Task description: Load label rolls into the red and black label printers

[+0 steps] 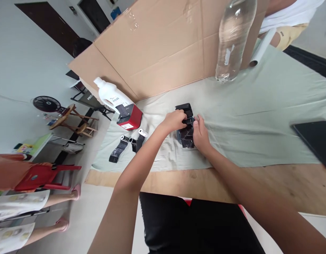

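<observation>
Bare forearms [130, 176] cross the near edge of the bench [176, 181] — opened black device [187, 137] set back from that edge.
Left hand [174, 121]: fingers curled into the device, at a dark roll [188, 122]; firm hold cannot be told. Right hand [201, 137]: partly open, laid against the device's right side. Black film [118, 151] lies toward the near left corner.

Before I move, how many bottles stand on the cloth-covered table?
2: a white bottle behind the red-and-black box, and a clear bottle in front of the cardboard, farther right. Others could be hidden behind the cardboard.
</observation>
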`<state>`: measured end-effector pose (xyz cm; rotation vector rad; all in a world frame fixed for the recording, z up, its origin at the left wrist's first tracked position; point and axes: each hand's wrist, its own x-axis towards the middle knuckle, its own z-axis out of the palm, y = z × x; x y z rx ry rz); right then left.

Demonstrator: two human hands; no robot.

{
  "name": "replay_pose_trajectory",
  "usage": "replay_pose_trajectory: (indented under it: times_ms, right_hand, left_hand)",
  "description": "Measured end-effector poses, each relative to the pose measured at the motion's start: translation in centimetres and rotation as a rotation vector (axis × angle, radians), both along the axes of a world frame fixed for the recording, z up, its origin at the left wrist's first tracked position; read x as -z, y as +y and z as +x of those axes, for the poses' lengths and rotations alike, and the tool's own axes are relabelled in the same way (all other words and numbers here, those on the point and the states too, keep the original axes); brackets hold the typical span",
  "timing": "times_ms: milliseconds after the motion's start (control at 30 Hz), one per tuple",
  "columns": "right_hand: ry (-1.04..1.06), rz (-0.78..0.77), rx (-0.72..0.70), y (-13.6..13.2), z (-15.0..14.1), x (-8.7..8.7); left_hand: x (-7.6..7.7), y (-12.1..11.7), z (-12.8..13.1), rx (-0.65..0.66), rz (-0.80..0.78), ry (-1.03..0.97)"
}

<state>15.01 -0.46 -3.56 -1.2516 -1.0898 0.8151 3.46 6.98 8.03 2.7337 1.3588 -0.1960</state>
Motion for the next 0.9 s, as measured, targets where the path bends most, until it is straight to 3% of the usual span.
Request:
replay_pose_trajectory:
  times_ms: [167,300,400,500,567,667,767,900]
  right_hand:
    - [-0.003,-0.010,0.010,-0.1,0.0,-0.4]
    - [-0.011,-0.050,0.002,-0.2,0.1,-0.5]
    - [-0.021,-0.061,0.007,-0.1,0.1,-0.5]
    - [-0.035,-0.054,0.015,-0.1,0.0,-0.4]
    - [-0.045,-0.047,0.020,-0.1,0.0,-0.4]
    - [-0.054,-0.043,0.022,0.0,0.0,-0.4]
    - [-0.065,-0.039,0.026,0.1,0.0,-0.4]
    - [-0.073,-0.031,0.034,0.1,0.0,-0.4]
  left_hand:
    - [-2.1,-1.0,-3.8,-0.021,0.004,-0.442]
    - [-5.4,-2.8,-9.7,-0.173,-0.163,-0.770]
    - [-8.1,-4.3,-16.2,-0.339,-0.158,-0.723]
    - [-9.4,-5.5,-23.0,-0.534,-0.046,-0.448]
    - [-9.0,-5.9,-26.8,-0.641,-0.034,-0.283]
    - [-6.9,-6.0,-30.4,-0.797,0.024,-0.006]
    - [-3.8,-6.0,-31.2,-0.859,0.048,0.153]
    - [1.0,-6.4,-29.8,-0.973,0.080,0.201]
